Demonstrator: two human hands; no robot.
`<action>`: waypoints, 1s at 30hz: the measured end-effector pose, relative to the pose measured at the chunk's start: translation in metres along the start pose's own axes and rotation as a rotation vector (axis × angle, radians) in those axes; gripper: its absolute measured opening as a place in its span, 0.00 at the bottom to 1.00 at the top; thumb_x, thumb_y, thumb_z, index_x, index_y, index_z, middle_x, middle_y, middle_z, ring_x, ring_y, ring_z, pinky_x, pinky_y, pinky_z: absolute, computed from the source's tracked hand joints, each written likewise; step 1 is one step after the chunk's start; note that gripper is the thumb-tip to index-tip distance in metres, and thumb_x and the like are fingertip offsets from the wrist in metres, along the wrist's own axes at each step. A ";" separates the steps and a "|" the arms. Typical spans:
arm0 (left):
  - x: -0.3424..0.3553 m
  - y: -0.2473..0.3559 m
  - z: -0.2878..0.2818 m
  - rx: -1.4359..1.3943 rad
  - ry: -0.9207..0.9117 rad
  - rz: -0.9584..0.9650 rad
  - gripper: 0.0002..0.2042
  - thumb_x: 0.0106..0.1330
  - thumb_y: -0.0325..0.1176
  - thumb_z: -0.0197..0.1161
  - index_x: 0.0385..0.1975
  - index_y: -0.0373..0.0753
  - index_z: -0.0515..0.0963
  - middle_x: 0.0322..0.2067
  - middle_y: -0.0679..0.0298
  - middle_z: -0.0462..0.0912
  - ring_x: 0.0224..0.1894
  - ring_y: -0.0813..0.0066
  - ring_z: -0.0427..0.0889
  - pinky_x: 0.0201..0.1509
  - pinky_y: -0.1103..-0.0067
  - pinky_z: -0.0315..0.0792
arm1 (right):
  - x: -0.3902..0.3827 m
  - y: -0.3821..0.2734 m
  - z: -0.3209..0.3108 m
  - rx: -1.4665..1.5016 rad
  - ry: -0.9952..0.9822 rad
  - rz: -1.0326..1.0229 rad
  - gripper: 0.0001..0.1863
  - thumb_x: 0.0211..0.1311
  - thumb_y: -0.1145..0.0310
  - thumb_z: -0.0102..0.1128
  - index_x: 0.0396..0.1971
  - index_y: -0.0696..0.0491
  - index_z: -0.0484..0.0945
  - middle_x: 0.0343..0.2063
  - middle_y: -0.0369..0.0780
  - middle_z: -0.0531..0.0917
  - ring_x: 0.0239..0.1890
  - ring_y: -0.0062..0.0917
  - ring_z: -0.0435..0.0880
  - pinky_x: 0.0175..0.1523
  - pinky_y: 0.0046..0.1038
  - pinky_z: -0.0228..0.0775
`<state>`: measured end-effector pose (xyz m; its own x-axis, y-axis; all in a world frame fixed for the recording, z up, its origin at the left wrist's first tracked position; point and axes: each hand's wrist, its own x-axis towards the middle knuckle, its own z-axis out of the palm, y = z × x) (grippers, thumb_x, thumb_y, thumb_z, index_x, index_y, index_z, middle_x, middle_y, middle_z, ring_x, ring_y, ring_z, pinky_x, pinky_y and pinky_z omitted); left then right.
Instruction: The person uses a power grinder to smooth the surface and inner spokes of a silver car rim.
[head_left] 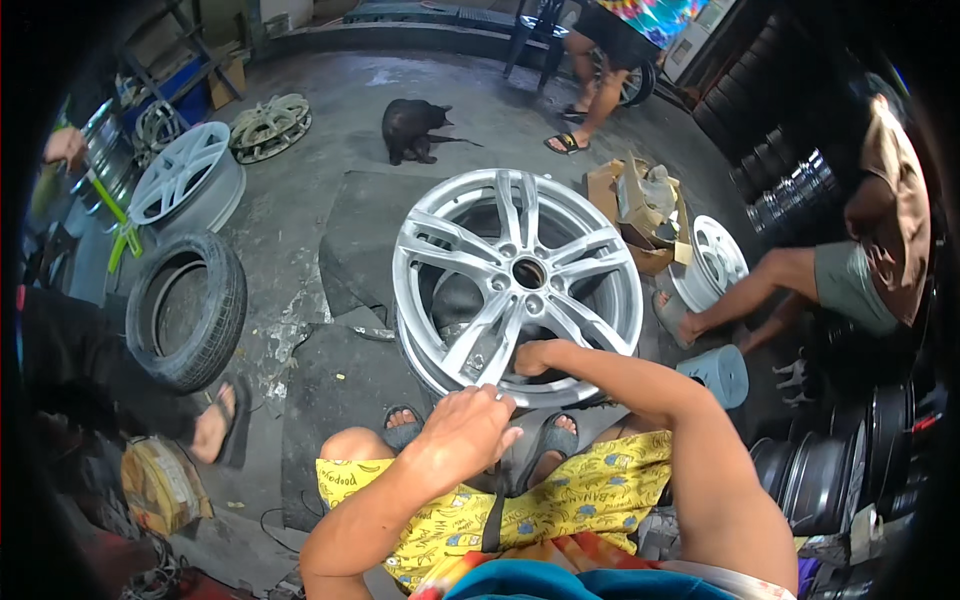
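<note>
Reaching through the wheel (517, 298) with the right hand (537, 357): it's in the near gap between spokes, fingers mostly hidden, can't tell if they're clamped on anything. Left hand (462, 435) is at the near rim, fingers curled together; can't tell if it grips the rim or a small pale bit at the fingertips. Wheel sits right in front of the knees, silver, face up, tilted toward the person. Mat (370, 230) on the floor just beyond its left side.

Containers: box (640, 215) past the wheel's right side, cardboard, flaps up, grey lump (656, 192) inside, too unclear to name. Bucket (718, 378) just right of the right forearm, blue-grey; contents can't be made out. White wheel (720, 255) beside the box, seated person (895, 215) next to it.

Left: tyre (215, 320) leaning, silver rim (188, 175) behind it. Black animal (408, 130) beyond the wheel. Standing person (597, 90) further back.
</note>
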<state>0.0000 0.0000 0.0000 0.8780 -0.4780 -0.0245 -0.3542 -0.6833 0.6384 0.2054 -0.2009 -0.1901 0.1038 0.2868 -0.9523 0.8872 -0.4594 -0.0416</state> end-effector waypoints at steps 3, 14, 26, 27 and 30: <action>-0.013 0.002 -0.004 -0.028 0.016 0.019 0.16 0.68 0.43 0.68 0.43 0.34 0.82 0.40 0.50 0.82 0.44 0.46 0.84 0.50 0.57 0.78 | -0.096 -0.015 0.033 0.583 0.637 -0.148 0.26 0.80 0.55 0.42 0.62 0.60 0.77 0.59 0.53 0.81 0.62 0.46 0.80 0.70 0.40 0.67; -0.010 0.032 -0.007 -0.156 -0.215 0.131 0.18 0.70 0.43 0.65 0.47 0.33 0.83 0.42 0.48 0.84 0.49 0.46 0.83 0.54 0.60 0.76 | -0.152 -0.018 0.428 1.904 2.027 0.757 0.19 0.79 0.55 0.50 0.40 0.56 0.83 0.27 0.37 0.83 0.29 0.22 0.81 0.36 0.29 0.73; 0.032 0.059 0.003 -0.195 -0.393 0.226 0.17 0.73 0.43 0.64 0.47 0.32 0.83 0.46 0.51 0.85 0.50 0.49 0.84 0.54 0.62 0.78 | 0.027 -0.029 0.541 2.571 1.589 1.112 0.21 0.75 0.48 0.54 0.44 0.52 0.82 0.30 0.37 0.81 0.32 0.28 0.78 0.40 0.27 0.70; 0.042 0.067 0.003 -0.197 -0.405 0.238 0.17 0.73 0.43 0.64 0.47 0.32 0.83 0.46 0.51 0.85 0.50 0.49 0.84 0.54 0.62 0.78 | 0.005 0.007 0.532 2.663 1.796 0.978 0.20 0.75 0.48 0.54 0.42 0.51 0.82 0.28 0.35 0.80 0.29 0.27 0.78 0.38 0.26 0.70; 0.073 0.094 -0.005 -0.105 -0.384 0.440 0.16 0.73 0.41 0.64 0.46 0.32 0.83 0.45 0.50 0.85 0.49 0.49 0.84 0.53 0.62 0.78 | -0.110 0.110 0.511 2.522 2.386 0.485 0.20 0.74 0.46 0.55 0.39 0.48 0.82 0.21 0.30 0.79 0.22 0.21 0.76 0.31 0.24 0.70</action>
<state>0.0326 -0.0966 0.0626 0.4697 -0.8828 -0.0042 -0.6076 -0.3267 0.7239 0.0623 -0.7123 -0.2439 0.6085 -0.7588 -0.2322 0.1026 0.3655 -0.9251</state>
